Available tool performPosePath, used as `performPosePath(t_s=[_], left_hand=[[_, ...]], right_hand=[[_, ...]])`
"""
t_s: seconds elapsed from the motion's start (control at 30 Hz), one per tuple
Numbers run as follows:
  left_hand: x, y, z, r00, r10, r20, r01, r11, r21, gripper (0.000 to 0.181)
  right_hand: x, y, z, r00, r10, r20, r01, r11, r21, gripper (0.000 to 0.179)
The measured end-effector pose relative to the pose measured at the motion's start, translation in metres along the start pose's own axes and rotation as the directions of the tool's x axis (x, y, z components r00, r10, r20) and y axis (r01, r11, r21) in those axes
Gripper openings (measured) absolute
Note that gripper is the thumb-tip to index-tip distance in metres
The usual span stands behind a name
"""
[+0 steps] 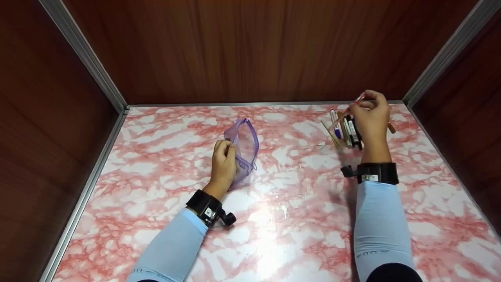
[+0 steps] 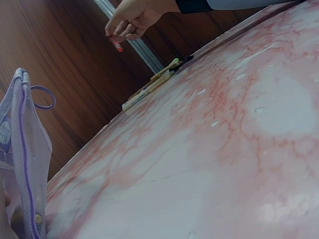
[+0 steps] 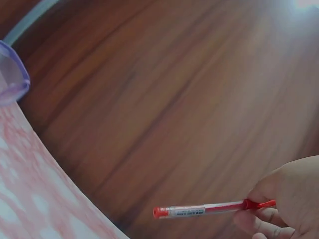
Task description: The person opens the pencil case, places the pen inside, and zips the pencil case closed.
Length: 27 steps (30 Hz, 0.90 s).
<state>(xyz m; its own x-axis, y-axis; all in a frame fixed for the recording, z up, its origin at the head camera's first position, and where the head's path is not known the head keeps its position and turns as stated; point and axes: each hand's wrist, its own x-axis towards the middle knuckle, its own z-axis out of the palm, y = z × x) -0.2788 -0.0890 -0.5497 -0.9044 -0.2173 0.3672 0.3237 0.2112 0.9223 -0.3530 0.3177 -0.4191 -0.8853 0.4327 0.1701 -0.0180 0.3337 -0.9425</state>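
A purple mesh zip pouch (image 1: 256, 144) stands on the table with its mouth spread apart. My left hand (image 1: 224, 163) grips its near left side, fingers curled over the fabric. In the left wrist view the pouch (image 2: 25, 144) shows its zip and a purple pull loop; what lies inside is hard to make out. My right hand (image 1: 372, 119) pinches a clear-barrelled red pen (image 3: 187, 210) by one end, raised off the table. Below that hand lies a row of pens and markers (image 1: 346, 131), partly hidden by the hand.
A brown stick-like thing (image 1: 391, 127) lies just right of the right hand. Dark wood panels (image 1: 254, 51) with metal edging wall the red-and-white marbled table (image 1: 164, 156) at the back and both sides.
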Motion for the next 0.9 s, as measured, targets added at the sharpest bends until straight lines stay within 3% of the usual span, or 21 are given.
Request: performPosePath(t_s=[0.07, 0.17, 0.23, 0.53, 0.7, 0.9], left_hand=[[0.000, 0.000, -0.001, 1.000, -0.008, 0.002, 0.008, 1.000, -0.003, 0.016], [0.001, 0.001, -0.001, 1.000, -0.009, -0.001, 0.009, 1.000, -0.009, 0.016], [0.000, 0.002, -0.001, 1.000, -0.006, -0.003, 0.006, 1.000, -0.007, 0.015], [-0.001, -0.001, 0.001, 1.000, -0.003, 0.007, 0.003, 1.000, -0.002, 0.016], [0.000, 0.000, 0.000, 1.000, -0.002, 0.000, 0.002, 1.000, -0.001, 0.016], [0.000, 0.000, 0.000, 1.000, -0.002, -0.001, 0.002, 1.000, -0.012, 0.017]], right_hand=[[-0.003, -0.003, 0.010, 1.000, -0.021, 0.009, 0.020, 0.991, 0.135, 0.059], [-0.009, -0.007, 0.028, 0.999, -0.032, 0.033, 0.020, 0.948, 0.318, 0.056], [-0.015, -0.011, 0.042, 0.997, -0.049, 0.052, 0.025, 0.923, 0.384, 0.053], [-0.046, -0.016, 0.100, 0.971, -0.202, 0.131, 0.132, 0.903, 0.410, 0.047], [-0.066, -0.018, 0.130, 0.943, -0.241, 0.228, 0.131, 0.902, 0.412, 0.050], [-0.093, -0.018, 0.157, 0.908, -0.237, 0.345, 0.090, 0.916, 0.392, 0.055]])
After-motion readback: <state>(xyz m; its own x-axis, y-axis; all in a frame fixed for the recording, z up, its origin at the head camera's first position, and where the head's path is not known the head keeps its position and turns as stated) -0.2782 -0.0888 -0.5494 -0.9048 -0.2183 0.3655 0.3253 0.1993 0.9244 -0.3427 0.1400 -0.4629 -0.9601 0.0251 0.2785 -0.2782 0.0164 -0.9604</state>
